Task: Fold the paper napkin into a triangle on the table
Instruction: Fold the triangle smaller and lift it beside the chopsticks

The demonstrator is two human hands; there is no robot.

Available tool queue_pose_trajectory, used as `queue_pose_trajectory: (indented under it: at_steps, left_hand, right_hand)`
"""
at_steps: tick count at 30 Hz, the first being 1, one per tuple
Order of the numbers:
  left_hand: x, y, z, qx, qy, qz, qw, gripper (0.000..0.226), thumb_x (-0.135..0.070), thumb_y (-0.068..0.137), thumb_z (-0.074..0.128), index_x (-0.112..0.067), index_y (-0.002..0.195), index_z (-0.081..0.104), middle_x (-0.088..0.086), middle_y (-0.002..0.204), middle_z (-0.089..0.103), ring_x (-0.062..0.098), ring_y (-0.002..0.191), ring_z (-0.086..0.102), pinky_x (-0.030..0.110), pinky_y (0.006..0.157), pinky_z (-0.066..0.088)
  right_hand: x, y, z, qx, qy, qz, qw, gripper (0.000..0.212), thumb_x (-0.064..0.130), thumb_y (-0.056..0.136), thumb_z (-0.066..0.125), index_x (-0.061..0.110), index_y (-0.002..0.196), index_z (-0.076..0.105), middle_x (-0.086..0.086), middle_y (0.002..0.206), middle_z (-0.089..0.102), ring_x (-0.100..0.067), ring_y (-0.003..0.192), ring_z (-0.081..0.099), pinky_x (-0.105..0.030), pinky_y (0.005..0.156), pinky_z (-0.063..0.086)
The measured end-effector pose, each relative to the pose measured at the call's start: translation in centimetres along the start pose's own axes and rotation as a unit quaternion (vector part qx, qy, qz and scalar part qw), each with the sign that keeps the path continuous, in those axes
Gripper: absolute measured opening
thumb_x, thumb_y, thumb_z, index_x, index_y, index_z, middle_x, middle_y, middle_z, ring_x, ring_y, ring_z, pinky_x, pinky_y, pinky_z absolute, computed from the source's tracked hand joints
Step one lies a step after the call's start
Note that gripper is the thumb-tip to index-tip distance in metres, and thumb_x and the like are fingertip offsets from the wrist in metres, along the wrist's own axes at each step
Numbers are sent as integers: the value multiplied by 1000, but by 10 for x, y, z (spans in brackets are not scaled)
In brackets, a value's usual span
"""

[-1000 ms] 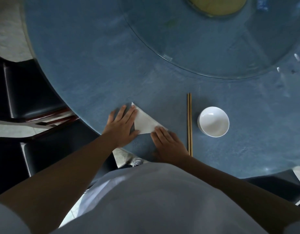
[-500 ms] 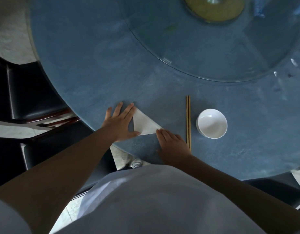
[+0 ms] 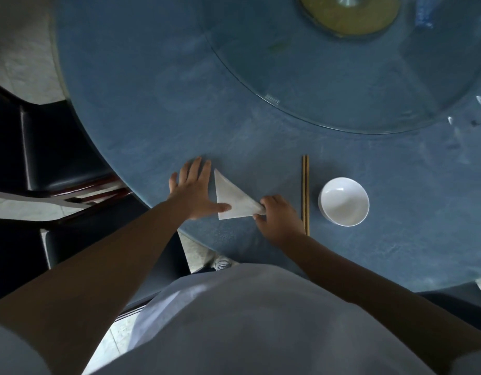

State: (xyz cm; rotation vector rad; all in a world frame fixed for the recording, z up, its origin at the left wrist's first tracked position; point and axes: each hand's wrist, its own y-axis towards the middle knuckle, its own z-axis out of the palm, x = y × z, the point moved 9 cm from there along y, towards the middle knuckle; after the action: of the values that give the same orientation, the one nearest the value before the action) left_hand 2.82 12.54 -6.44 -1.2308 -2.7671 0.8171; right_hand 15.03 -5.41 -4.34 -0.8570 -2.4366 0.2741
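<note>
The napkin point(image 3: 232, 197), already a triangle, lies at frame centre on the table point(image 3: 152, 109), between both hands: right hand point(image 3: 281, 216) pinches its right tip, left hand point(image 3: 192, 189) flat, fingers spread, thumb touching the lower-left corner (chopsticks point(image 3: 305, 194) just right)

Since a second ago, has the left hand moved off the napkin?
Yes. The left hand has slid left, away from the chopsticks; only its thumb now touches the napkin, whose right corner the right hand pinches.
</note>
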Motion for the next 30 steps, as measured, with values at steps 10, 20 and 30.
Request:
queue_pose_trajectory:
  at_steps: [10, 20, 30]
  left_hand:
    - [-10, 13, -30, -116, -16, 25, 993, 48, -45, 90, 56, -34, 136, 48, 1, 135, 47, 27, 124, 39, 48, 98, 26]
    - [-21, 14, -40, -109, -2, 69, 992, 25, -30, 94, 53, -23, 116, 62, 4, 125, 51, 26, 117, 45, 45, 96, 33]
    - [-22, 23, -35, -60, -64, 42, 995, 27, -24, 94, 52, -20, 121, 56, 4, 113, 62, 24, 106, 56, 40, 90, 35]
  right_hand:
    - [-14, 0, -2, -35, 24, 72, 997, 14, 32, 84, 57, 22, 93, 59, 0, 104, 59, -24, 95, 55, -29, 68, 35]
    - [-15, 7, -4, -33, 31, 80, 996, 9, 32, 85, 53, 24, 81, 55, 3, 90, 57, -21, 85, 54, -29, 65, 34]
    - [-17, 8, 0, -38, 15, 57, 998, 16, 36, 85, 54, 28, 75, 44, 6, 83, 51, -20, 79, 50, -29, 64, 31]
